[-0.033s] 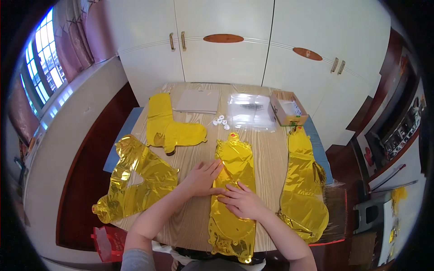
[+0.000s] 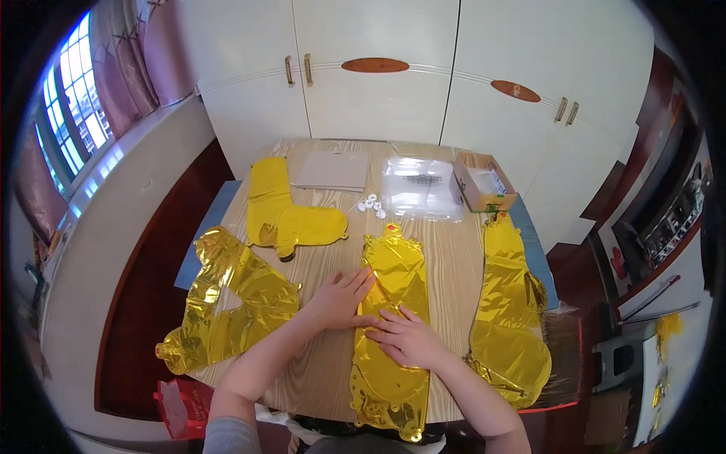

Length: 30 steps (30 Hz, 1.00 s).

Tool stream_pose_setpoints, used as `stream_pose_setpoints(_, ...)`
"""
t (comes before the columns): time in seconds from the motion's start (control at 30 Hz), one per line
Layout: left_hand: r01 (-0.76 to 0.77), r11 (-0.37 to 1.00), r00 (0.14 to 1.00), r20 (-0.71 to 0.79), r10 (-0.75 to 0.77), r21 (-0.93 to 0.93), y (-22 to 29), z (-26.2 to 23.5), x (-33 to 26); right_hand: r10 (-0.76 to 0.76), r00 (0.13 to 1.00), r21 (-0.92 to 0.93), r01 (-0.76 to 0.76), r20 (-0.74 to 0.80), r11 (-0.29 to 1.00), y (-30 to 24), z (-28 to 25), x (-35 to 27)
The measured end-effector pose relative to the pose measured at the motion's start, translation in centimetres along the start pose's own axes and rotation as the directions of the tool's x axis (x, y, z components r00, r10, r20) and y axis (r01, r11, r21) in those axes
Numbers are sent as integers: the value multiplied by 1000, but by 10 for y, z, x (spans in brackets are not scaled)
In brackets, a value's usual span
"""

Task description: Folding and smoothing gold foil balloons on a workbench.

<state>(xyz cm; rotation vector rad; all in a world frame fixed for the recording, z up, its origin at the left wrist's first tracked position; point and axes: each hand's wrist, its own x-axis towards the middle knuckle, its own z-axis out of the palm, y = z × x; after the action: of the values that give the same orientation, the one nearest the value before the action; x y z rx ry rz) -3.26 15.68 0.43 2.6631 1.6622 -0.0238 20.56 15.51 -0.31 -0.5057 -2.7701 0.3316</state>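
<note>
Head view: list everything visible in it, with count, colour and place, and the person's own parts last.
Foil balloon under the hands: 1, gold, flat, centre of table.
Other foil balloons: 3, gold; front left, back left, right edge.
Table: 1, light wood grain.
Flat pad: 1, grey, back of table.
Clear plastic bags: a stack, transparent, back centre.
Small round pieces: a cluster, white, beside the clear bags.
Cardboard box: 1, brown, open, back right.
Cupboards: white doors, behind the table.
Window: 1, far left.
Red bag: 1, on the floor, lower left.
Left hand: flat, fingers on the centre balloon's left edge.
Right hand: flat on the centre balloon.
</note>
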Motion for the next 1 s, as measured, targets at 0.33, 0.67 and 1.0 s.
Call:
stream_pose_setpoints(0.33, 55, 998, 998, 36, -56, 29, -13, 2, 12, 0, 1000, -2, 0, 7, 1000, 3, 4, 0)
stream_pose_setpoints(0.67, 98, 995, 989, 115, -96, -4, -33, -5, 31, -8, 1000, 8, 8, 17, 1000, 4, 4, -1)
stream_pose_setpoints(1.0, 96, 995, 949, 301, -98, 22, -29, -23, 34, 2, 1000, 1, -2, -10, 1000, 3, 4, -1)
